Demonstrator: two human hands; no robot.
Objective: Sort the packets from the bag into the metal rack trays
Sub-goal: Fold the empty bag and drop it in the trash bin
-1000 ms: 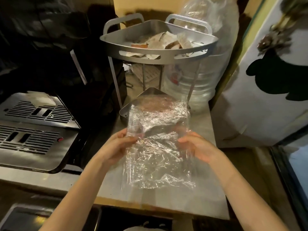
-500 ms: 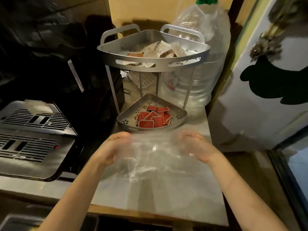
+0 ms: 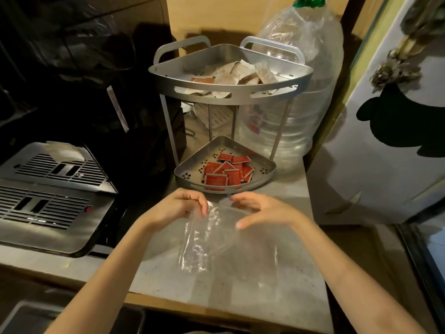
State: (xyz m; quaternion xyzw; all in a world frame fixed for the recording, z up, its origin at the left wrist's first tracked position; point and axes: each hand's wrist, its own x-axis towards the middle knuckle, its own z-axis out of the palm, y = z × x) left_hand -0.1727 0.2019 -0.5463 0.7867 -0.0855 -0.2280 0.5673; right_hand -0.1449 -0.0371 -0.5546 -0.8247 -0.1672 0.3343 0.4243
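Observation:
A clear, empty plastic bag [image 3: 212, 239] lies low over the grey countertop [image 3: 240, 285] in front of me. My left hand [image 3: 178, 207] pinches its upper left edge. My right hand [image 3: 260, 209] hovers at its upper right edge with fingers spread and curved; whether it grips the film I cannot tell. Just beyond my hands stands a two-tier metal corner rack. Its lower tray [image 3: 190, 171] holds several red packets [image 3: 227, 172]. Its upper tray [image 3: 228, 95] holds several pale and brown packets [image 3: 238, 74].
A large clear water jug [image 3: 296, 97] wrapped in plastic stands right behind the rack. A metal machine with slotted grilles [image 3: 48, 196] sits at left, black items behind it. A white door [image 3: 385, 141] is at right. The counter's front edge runs below my forearms.
The bag was held upright in front of the rack a second ago; both hands have lowered it flat toward the counter, uncovering the lower tray of red packets.

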